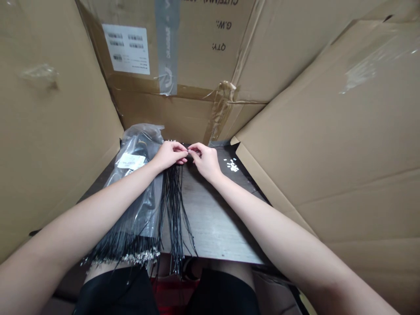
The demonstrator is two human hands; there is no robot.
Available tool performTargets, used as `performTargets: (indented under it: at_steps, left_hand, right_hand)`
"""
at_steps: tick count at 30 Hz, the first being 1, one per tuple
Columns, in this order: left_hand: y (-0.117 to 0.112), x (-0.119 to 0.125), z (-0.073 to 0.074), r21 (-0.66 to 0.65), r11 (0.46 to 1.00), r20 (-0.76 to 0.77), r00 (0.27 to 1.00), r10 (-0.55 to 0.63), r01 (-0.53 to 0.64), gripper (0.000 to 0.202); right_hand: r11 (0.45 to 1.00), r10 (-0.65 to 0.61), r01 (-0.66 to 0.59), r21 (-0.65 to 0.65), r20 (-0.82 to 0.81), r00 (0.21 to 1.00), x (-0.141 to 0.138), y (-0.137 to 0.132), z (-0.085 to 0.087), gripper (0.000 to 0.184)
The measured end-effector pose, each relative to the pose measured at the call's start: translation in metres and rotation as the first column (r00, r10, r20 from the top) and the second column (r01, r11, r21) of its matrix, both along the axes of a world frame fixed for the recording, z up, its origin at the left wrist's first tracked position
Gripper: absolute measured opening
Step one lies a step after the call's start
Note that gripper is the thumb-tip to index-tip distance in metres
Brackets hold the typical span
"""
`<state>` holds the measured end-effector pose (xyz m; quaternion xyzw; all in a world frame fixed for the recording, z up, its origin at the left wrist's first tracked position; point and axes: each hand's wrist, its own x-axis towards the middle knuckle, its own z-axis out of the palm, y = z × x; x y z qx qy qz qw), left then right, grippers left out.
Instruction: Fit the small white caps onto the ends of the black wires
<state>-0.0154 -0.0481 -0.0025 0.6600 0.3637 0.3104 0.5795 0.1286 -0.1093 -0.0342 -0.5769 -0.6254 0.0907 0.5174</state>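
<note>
My left hand (pixel 172 154) and my right hand (pixel 205 159) meet fingertip to fingertip over the table, both closed in a pinch. Whatever they pinch is too small and too covered by the fingers to make out. Below my left hand a loose bundle of thin black wires (pixel 174 205) runs over the table and past its front edge. Under my left forearm is a clear plastic bag (pixel 152 218) with a white label, full of more black wires whose shiny metal ends (pixel 144 256) stick out at the front. Small white pieces (pixel 232 165) lie scattered right of my right hand.
Cardboard walls stand on the left (pixel 49 131), the right (pixel 328 144) and at the back (pixel 183 116), close around the dark table (pixel 216 218). A few more white pieces (pixel 171 141) show behind my left hand. My legs are under the table's front edge.
</note>
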Motion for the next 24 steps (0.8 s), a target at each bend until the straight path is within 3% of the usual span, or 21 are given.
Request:
performTargets:
  at_steps: [7,19,24]
  left_hand:
    - [-0.0020,0.0009,0.0006,0.041,0.999,-0.053,0.999,-0.009,0.011,0.002]
    - [-0.0013,0.0008,-0.0010,0.061,0.998,-0.047,0.999,-0.011,0.013,0.009]
    - [-0.0030,0.0001,0.0008,0.073,0.997,-0.058,0.998,-0.014,0.018,0.007]
  right_hand:
    - [1.000,-0.017,0.016,-0.013,-0.072,0.997,0.0002,-0.0006,0.0012,0.014]
    - [0.998,0.065,-0.066,-0.008,-0.048,0.997,-0.0014,-0.0004,0.0017,0.020]
    - [0.999,0.034,-0.035,-0.026,-0.063,0.997,-0.0026,-0.0020,0.0017,0.018]
